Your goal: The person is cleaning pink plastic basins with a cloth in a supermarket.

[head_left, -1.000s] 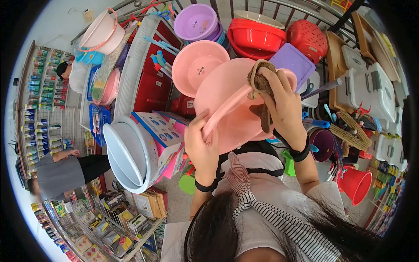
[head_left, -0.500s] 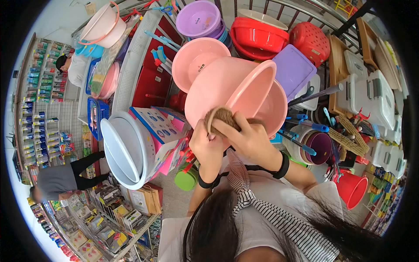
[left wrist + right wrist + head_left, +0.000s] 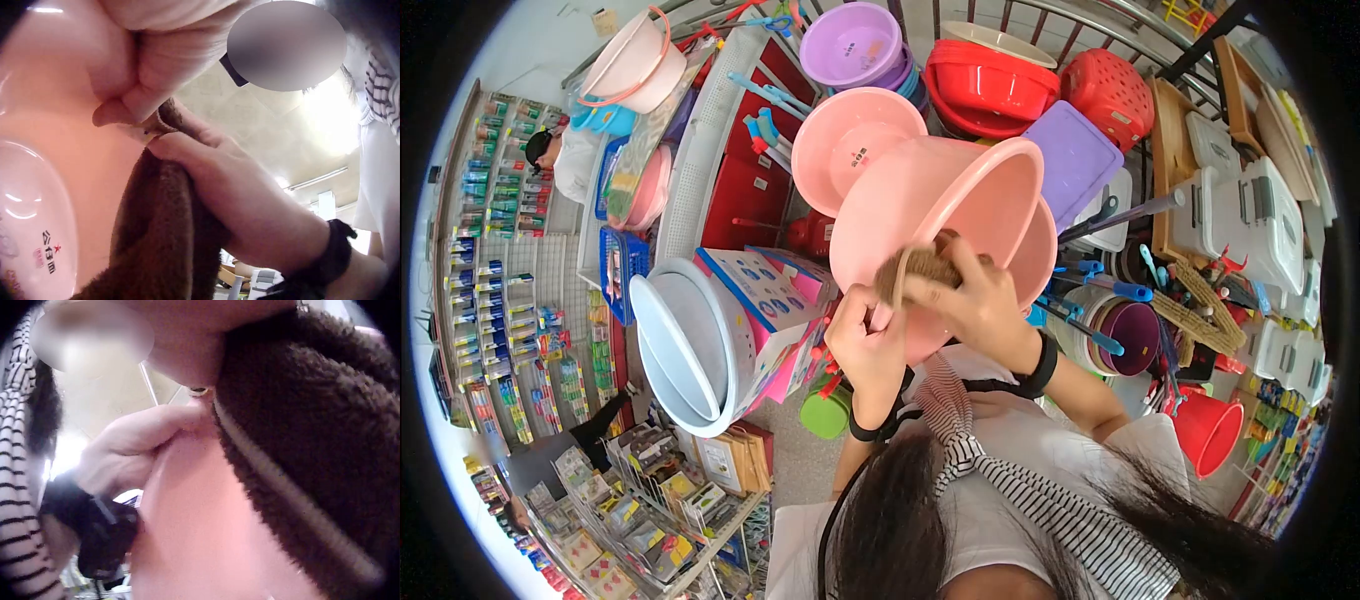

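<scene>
A pink plastic basin (image 3: 878, 205) is tilted on its side in front of me, its mouth facing up and to the right. My left hand (image 3: 867, 345) grips the near rim, thumb and fingers on either side of the wall. Close beside it, my right hand (image 3: 985, 305) holds a fuzzy brown cloth (image 3: 928, 268) folded over that same rim. In the left wrist view the cloth (image 3: 156, 219) hangs from the right hand's fingers against pink plastic. The right wrist view shows the cloth's pale edging and the left hand (image 3: 134, 447) on the rim.
Another pink basin (image 3: 855, 140) lies behind the held one. Red basins (image 3: 990, 85), purple basins (image 3: 850, 48) and a purple lid (image 3: 1075, 155) stand at the back. Pale blue tubs (image 3: 685, 350) are at left; brush handles (image 3: 1105, 285) and a red bucket (image 3: 1208, 430) at right.
The right hand and cloth have come from the basin's far right rim to the near rim beside the left hand. The basin has turned. A person at left has moved lower in view.
</scene>
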Available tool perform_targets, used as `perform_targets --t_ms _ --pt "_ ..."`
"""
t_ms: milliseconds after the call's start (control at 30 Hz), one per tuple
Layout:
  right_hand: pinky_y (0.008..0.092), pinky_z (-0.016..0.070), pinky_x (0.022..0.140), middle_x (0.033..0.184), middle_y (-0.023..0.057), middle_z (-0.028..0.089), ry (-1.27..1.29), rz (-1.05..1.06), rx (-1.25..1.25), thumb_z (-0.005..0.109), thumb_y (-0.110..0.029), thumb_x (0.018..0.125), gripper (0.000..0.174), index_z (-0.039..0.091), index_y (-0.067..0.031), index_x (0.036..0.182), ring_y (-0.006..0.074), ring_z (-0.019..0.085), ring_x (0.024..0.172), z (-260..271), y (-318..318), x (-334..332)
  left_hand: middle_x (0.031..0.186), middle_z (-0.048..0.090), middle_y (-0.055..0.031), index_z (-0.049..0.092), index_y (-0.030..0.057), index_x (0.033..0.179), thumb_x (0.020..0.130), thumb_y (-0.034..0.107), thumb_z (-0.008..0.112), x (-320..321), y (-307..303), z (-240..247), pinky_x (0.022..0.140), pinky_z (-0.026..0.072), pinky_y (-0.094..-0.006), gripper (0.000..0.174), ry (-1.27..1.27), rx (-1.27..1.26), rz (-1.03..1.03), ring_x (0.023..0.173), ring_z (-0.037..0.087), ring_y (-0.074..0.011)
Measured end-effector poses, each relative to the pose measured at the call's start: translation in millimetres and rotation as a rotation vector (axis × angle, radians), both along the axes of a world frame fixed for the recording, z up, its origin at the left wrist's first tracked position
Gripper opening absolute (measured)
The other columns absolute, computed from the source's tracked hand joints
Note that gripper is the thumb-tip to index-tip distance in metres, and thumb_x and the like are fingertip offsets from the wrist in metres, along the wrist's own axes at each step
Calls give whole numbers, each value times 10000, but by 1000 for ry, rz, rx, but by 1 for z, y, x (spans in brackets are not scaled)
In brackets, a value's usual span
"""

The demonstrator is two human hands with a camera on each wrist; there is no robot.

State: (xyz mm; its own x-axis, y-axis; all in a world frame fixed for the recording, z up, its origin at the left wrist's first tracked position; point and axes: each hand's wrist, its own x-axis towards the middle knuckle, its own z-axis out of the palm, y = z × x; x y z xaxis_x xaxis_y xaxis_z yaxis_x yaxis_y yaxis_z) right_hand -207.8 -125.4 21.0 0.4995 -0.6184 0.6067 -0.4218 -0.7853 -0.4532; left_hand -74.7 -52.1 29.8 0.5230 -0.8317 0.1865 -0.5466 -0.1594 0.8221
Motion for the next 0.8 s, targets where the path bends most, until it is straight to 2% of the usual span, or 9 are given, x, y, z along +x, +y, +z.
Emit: perform_targets --t_ms 67,133,200,233,300,333,433,567,800 --pt "320 481 442 902 102 515 -17 -2 -81 619 -83 717 504 613 -269 1186 218 585 568 3 -2 -3 644 519 -88 540 0 753 681 -102 615 -5 -4 5 519 388 -274 145 46 -53 -12 533 470 -177" --pt "304 497 476 893 104 505 32 -148 205 622 -90 717 476 639 -287 1150 213 577 569 5 -2 -5 643 516 -90 536 0 751 680 -104 618 -8 -5 6 520 388 -276 151 91 -112 -19 533 472 -179" --pt "317 494 495 883 106 505 -7 -136 157 639 -71 704 479 643 -244 1150 224 568 565 5 2 -7 611 452 -18 531 5 750 699 -91 591 -11 -8 6 505 339 -219 124 71 -178 -39 550 388 -65" --pt "323 485 490 881 108 508 -85 -110 207 643 -50 695 494 634 -216 1160 230 565 564 5 6 -10 611 452 -18 531 5 750 699 -91 591 -12 -9 6 505 339 -219 124 72 -181 -38 550 388 -65" --pt "345 467 504 869 118 516 -199 -104 224 654 9 649 523 614 -105 1158 251 566 583 0 10 -19 606 462 -37 541 8 752 707 -75 600 -14 -8 5 504 343 -238 111 31 -184 -76 532 398 -77" --pt "345 467 504 869 118 516 -195 -98 226 654 9 649 523 614 -105 1158 251 566 583 0 12 -21 606 462 -37 541 8 752 707 -75 600 -15 -8 6 504 343 -238 111 34 -183 -68 532 398 -77" --pt "355 455 541 802 118 506 -471 -303 139 680 15 594 457 639 -27 1047 253 562 612 -4 15 -22 608 473 -59 544 10 750 709 -63 610 -18 -7 11 502 347 -258 106 25 -149 -61 517 412 -108" --pt "320 417 485 731 89 466 -373 -239 83 739 -66 578 451 654 -30 1020 222 522 550 1 26 -19 615 479 -76 544 13 747 710 -69 611 -20 -8 11 501 355 -278 112 -24 -174 -69 516 438 -149" --pt "307 381 437 682 77 417 -331 -176 140 728 -67 610 442 659 -32 1046 190 464 497 -4 28 -11 638 499 -103 544 7 754 718 -78 608 -23 -6 13 515 382 -302 112 -69 -187 -75 529 480 -198"
